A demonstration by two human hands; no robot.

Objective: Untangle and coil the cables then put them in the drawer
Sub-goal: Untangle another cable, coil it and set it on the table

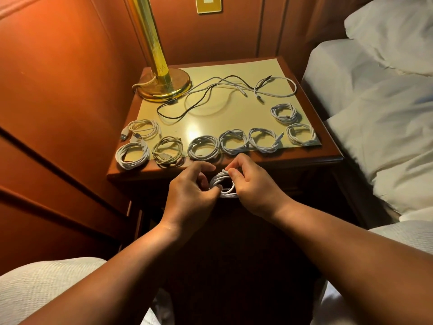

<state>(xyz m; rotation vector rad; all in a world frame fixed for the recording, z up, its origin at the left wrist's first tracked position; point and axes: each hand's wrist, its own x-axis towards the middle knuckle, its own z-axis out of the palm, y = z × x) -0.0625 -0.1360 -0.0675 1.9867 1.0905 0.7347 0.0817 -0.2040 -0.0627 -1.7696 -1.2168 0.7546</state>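
Both hands work white cable coil (222, 185) in air just before tabletop (304, 158) edge. Right hand (254, 186) pinches coil top; left hand (192, 191) curls round its left side. Loose cables (225, 90) lie farther back.

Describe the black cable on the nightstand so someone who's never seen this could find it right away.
Start at the brass lamp base on the far left of the nightstand. Just right of it, loose uncoiled cables sprawl across the pale mat; the black cable loops through them. It is the only dark cable: the other loose ones are white, as are the coils along the near edge.
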